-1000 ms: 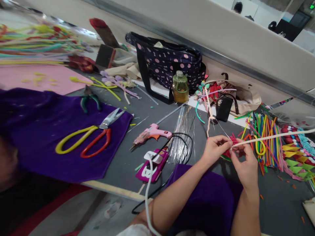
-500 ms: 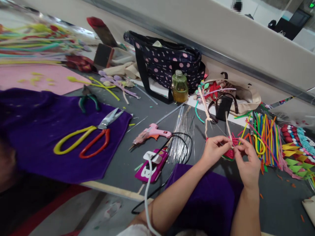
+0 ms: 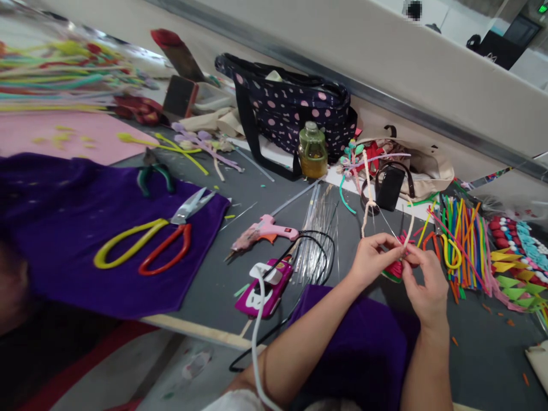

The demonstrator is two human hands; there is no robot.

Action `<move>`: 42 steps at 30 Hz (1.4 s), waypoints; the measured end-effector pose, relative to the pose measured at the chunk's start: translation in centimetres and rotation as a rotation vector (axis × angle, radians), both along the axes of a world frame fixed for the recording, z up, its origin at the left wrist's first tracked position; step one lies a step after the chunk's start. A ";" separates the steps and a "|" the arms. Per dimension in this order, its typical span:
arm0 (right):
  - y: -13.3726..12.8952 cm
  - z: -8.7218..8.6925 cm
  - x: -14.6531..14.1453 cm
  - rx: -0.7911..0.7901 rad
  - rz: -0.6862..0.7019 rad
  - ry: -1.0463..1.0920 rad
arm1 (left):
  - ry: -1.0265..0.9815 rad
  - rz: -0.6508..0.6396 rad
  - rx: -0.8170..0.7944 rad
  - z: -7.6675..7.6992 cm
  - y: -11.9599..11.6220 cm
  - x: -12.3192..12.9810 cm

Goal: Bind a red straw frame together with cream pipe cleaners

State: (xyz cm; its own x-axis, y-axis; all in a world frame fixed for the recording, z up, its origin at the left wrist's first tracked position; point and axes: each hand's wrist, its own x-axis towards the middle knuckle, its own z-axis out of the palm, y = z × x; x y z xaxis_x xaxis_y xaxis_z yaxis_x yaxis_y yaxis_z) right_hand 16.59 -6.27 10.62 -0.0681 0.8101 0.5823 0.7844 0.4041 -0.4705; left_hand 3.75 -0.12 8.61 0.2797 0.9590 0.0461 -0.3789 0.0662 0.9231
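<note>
My left hand (image 3: 375, 261) pinches with thumb and forefinger. Close beside it, my right hand (image 3: 427, 279) pinches too, and the fingertips of both meet. Between them is a pale cream pipe cleaner (image 3: 411, 221), whose free end curves up above my fingers. From the left hand a peach twisted pipe-cleaner stem (image 3: 370, 191) rises, with a bare wire running beside it. The exact spot where the pieces meet is hidden by my fingertips. Just below my hands lies a bundle of bright pink pipe cleaners (image 3: 393, 270).
Left are yellow-and-red scissors (image 3: 185, 246) on purple cloth (image 3: 77, 228), with pliers (image 3: 154, 174). A pink glue gun (image 3: 268, 229) and clear sticks (image 3: 314, 245) lie mid-table. Behind stand a bottle (image 3: 312, 151) and dotted bag (image 3: 291, 103). Coloured pipe cleaners (image 3: 466, 240) lie right.
The right hand has moved slightly left, closer to the left hand. The cream pipe cleaner now bends over to the right, and the peach stem has shifted and stands more upright.
</note>
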 end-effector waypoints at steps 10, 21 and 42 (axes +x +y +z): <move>0.5 -0.8 -0.3 -0.231 -0.095 0.616 | -0.108 -0.001 -0.109 0.3 -0.1 0.1; 1.3 -1.3 -0.7 -0.318 -0.112 0.842 | -0.194 0.012 -0.191 0.2 0.0 0.2; 0.3 -0.3 -1.6 0.057 -0.210 0.069 | -0.242 0.071 -0.192 0.3 0.0 0.3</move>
